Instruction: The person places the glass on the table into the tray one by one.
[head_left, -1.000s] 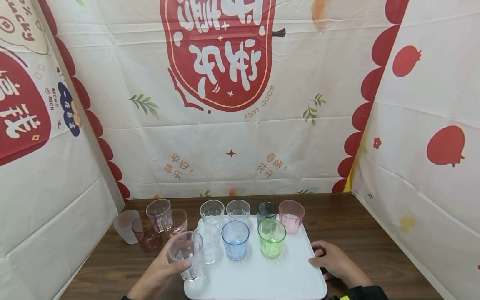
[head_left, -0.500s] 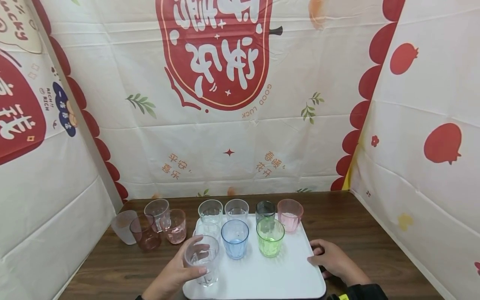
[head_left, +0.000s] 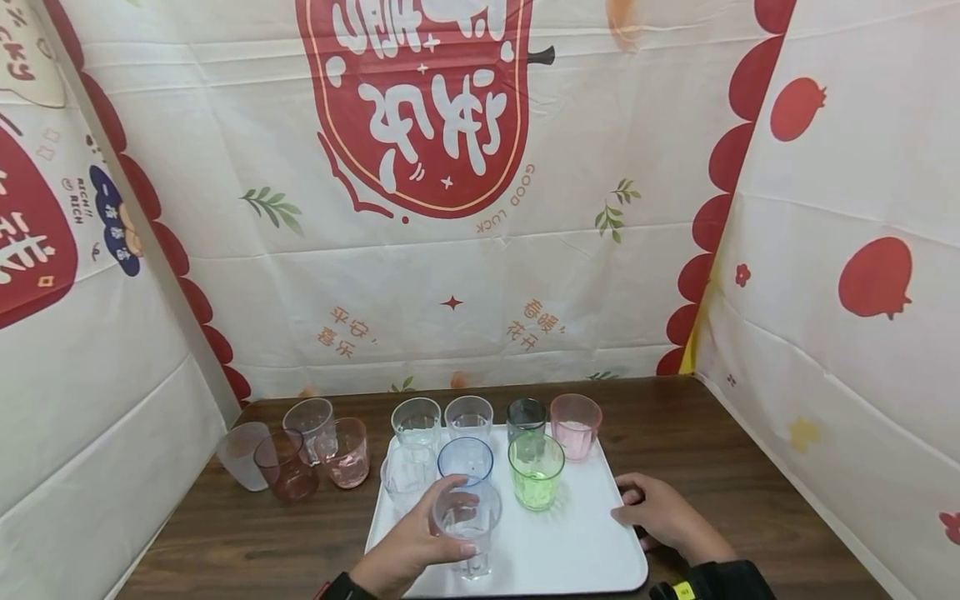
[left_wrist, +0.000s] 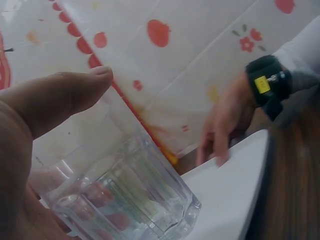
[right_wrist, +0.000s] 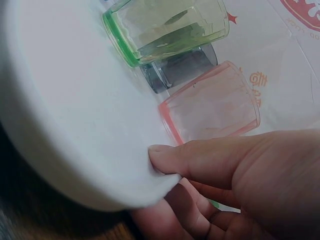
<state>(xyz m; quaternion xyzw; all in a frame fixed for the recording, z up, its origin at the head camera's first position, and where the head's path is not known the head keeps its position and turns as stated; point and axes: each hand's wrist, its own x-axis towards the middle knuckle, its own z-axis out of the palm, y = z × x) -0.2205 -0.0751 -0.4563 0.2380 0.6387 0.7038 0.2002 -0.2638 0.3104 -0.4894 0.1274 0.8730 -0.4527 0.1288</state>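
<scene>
My left hand (head_left: 420,542) grips a clear faceted glass (head_left: 474,533) over the front part of the white tray (head_left: 555,558). In the left wrist view the thumb and fingers wrap round this clear glass (left_wrist: 135,195). My right hand (head_left: 663,512) pinches the tray's right edge; in the right wrist view the thumb (right_wrist: 175,160) lies on top of the rim with fingers curled below. On the tray stand a blue glass (head_left: 467,454), partly hidden by the held one, a green glass (head_left: 536,479), a dark grey glass (head_left: 527,417), a pink glass (head_left: 576,429) and several clear ones.
Left of the tray on the wooden table (head_left: 202,533) stand a frosted glass (head_left: 243,458), a dark reddish glass (head_left: 288,475), a clear glass (head_left: 311,421) and a pinkish glass (head_left: 348,458). Printed cloth walls (head_left: 450,275) enclose the table at the back and sides.
My left hand has carried the clear glass rightward, from the tray's left edge to in front of the blue glass. My right hand keeps its hold on the tray edge.
</scene>
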